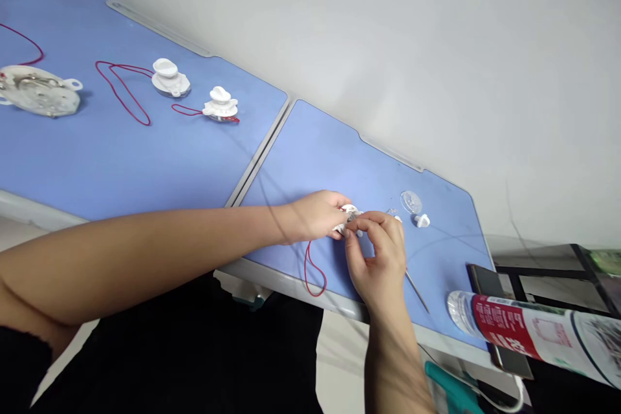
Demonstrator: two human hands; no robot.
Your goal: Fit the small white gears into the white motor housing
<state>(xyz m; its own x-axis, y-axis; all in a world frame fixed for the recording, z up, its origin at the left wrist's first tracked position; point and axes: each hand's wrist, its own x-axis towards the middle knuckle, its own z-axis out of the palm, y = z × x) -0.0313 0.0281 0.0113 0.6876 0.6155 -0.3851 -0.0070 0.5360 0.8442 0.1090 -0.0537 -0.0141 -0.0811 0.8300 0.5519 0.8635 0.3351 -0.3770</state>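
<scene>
My left hand (315,215) and my right hand (381,252) meet over a small white part (348,212) on the right blue table (330,155). Both hands have their fingers pinched on it, so most of it is hidden. A red wire (310,272) loops down from it toward the table's front edge. A thin metal rod (417,291) lies just right of my right hand. A small white knob (421,220) and a clear round disc (410,200) sit beyond my right hand.
On the left blue table (121,155) lie a round metal plate (39,90), two white assembled parts (169,76) (220,103) and red wires (121,87). A plastic bottle (533,330) lies on a phone (485,284) at the right edge. A white wall stands behind.
</scene>
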